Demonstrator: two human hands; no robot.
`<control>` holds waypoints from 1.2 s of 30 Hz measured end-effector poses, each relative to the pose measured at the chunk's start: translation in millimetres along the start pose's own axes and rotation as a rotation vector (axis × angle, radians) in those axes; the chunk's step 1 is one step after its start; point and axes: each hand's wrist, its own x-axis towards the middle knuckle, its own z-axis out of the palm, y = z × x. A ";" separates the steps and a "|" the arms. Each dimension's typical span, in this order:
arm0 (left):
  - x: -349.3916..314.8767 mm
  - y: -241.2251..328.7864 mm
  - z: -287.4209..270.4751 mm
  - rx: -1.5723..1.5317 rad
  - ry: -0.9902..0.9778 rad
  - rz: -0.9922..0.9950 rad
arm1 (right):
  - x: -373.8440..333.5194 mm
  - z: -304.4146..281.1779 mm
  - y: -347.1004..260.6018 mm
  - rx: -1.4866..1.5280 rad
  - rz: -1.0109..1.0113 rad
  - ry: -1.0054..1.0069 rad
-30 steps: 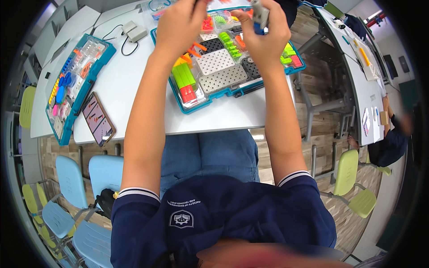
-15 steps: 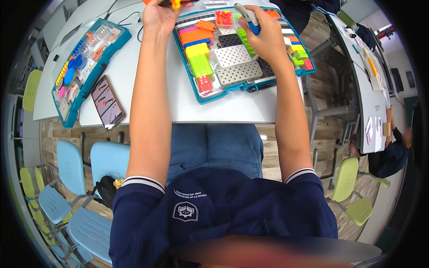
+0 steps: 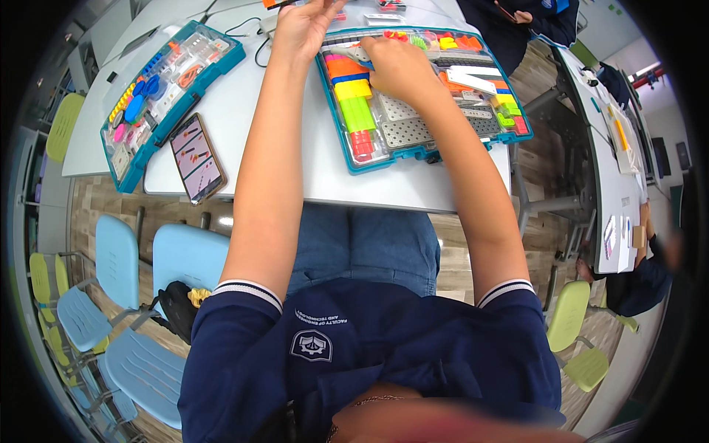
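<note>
closed around a grey tool, the right hand is hanging over the upper-centre box, where many bricks are sitting unused, while the left hand is meeting a black-and-orange piece at the top edge, its hold and the piece's completeness being unclear.

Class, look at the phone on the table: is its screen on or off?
On: the phone's screen is lit, showing pinkish panels with small coloured shapes.
</note>
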 end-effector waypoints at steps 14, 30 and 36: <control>-3.2 -3.6 13.6 0.234 0.015 -0.027 | -26.3 -35.9 51.2 1.212 0.312 0.079; -24.2 -30.1 37.1 -0.264 0.236 -0.329 | -24.5 -29.4 66.9 1.952 0.405 0.194; -30.0 -33.4 35.7 -0.258 0.167 -0.364 | -26.5 -33.1 66.4 1.969 0.430 0.170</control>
